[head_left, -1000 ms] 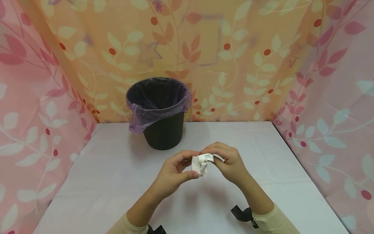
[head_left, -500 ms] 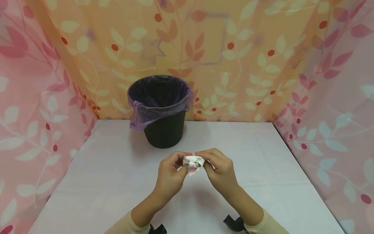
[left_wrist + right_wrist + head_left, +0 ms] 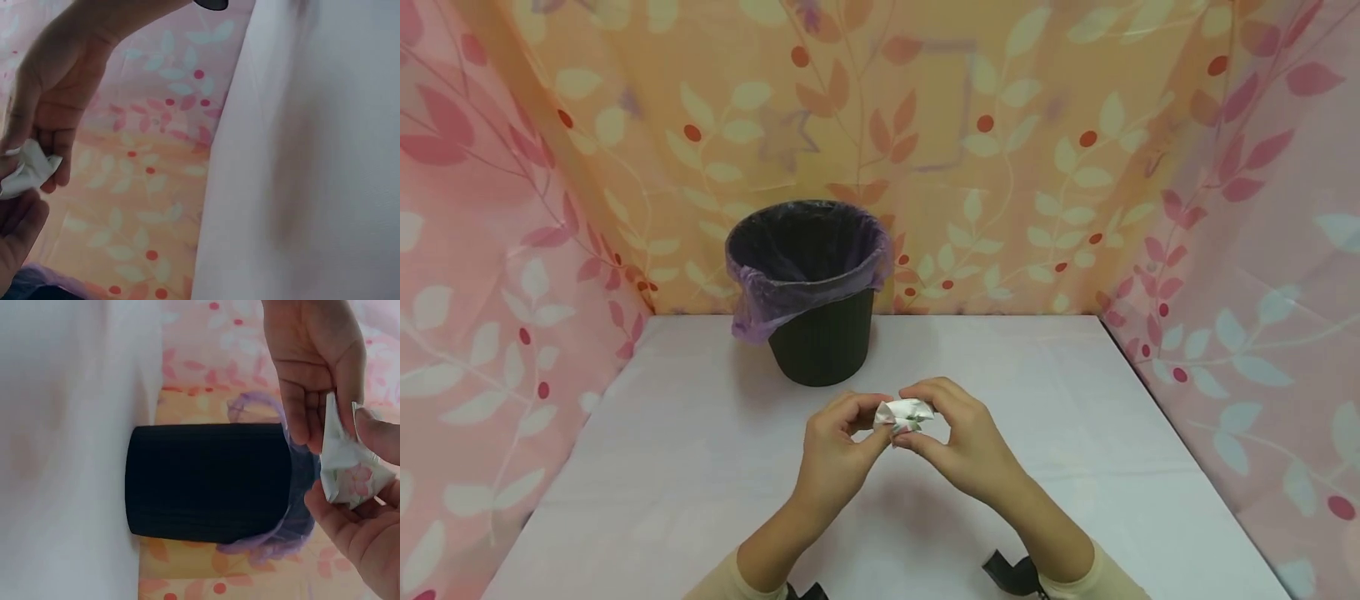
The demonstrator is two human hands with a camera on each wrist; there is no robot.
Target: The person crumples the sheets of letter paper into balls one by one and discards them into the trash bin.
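Note:
A small folded, crumpled piece of white paper (image 3: 904, 413) is held between my two hands above the table. A pink flower with green is printed on the paper (image 3: 359, 478), as the right wrist view shows. Thumb and fingers of my left hand (image 3: 837, 446) pinch its left side. My right hand (image 3: 966, 437) grips it from the other side, thumb below and fingers above. In the left wrist view the paper (image 3: 30, 169) sits between the right hand (image 3: 59, 87) and the left fingers (image 3: 25, 234). Its inner folds are partly hidden by fingers.
A black bin (image 3: 823, 337) with a purple liner bag (image 3: 767, 300) over its rim stands at the back of the white table (image 3: 1037, 375), left of centre. Printed floral cloth (image 3: 1037, 167) hangs at the back and both sides. Black straps (image 3: 1011, 573) are at the wrists.
The paper has become more folded and compact. Both hands have shifted slightly left, and the right thumb has moved under the paper.

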